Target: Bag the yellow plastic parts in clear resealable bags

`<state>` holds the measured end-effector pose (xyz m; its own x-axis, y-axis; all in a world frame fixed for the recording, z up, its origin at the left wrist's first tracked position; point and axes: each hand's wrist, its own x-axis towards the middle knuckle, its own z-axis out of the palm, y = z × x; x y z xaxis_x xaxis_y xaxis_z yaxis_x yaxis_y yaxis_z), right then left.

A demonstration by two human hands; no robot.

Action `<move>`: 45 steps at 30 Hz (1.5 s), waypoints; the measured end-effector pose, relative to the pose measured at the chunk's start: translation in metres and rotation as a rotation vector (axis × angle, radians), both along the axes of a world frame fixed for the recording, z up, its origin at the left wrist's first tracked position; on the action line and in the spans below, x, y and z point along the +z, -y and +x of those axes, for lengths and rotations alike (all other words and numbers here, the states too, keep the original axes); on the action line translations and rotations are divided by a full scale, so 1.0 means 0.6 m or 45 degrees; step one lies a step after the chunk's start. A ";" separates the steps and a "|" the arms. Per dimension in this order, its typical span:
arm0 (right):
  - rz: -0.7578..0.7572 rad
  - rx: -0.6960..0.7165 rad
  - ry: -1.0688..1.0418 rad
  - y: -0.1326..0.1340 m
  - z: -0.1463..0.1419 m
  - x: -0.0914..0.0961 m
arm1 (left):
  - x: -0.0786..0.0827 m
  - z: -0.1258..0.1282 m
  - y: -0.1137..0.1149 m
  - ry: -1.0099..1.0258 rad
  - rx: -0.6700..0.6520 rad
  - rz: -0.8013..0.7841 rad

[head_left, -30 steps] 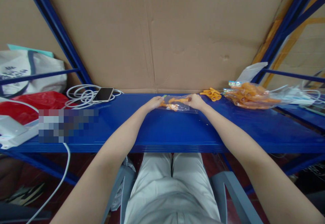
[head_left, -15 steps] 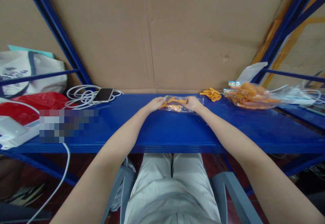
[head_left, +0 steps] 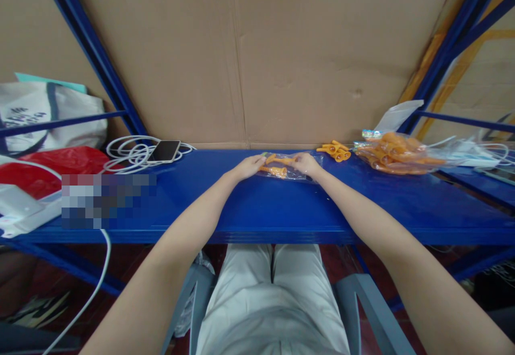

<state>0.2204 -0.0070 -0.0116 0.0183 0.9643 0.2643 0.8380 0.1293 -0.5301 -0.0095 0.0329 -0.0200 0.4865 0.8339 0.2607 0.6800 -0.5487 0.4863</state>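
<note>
"Both ends are gripped: the left hand [head_left: 250,166] has its fingers closed on the left end of a small, crinkled, clear plastic bag [head_left: 296,175], and the right hand [head_left: 308,164] grasps it toward the right end."

"Does the right hand have the film alone, or something inside it too?"

"I can't tell. One long orange tube-like piece [head_left: 280,159] runs right up to those fingers, but whether it is held through the film or directly is too small to make out."

"Where is the bag?"

"Near the far edge of the blue metal table [head_left: 273,205], between the two hands, close to the cardboard wall [head_left: 181,65]."

"So how far along would you call it?"

"Partway, I'd judge. A second orange piece with a flared end [head_left: 277,172] shows in the bag, below the long one. A little heap of loose orange flared tubes [head_left: 336,151] lies just beyond the right hand, outside any bag, so those look undealt with."

"And farther right?"

"A bulging clear bag of orange pieces [head_left: 396,154], untouched. Whether the small bag is being filled or emptied, I can't say."
</note>
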 end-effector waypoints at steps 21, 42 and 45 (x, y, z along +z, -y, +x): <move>-0.094 0.054 -0.593 0.001 -0.009 -0.002 | 0.007 0.002 0.013 -0.161 0.016 -0.003; -0.384 0.565 -0.672 0.033 -0.016 0.017 | -0.005 -0.018 -0.016 -0.157 0.195 -0.003; -0.381 0.546 -0.665 0.033 -0.022 0.015 | 0.001 -0.013 -0.005 -0.158 0.185 -0.006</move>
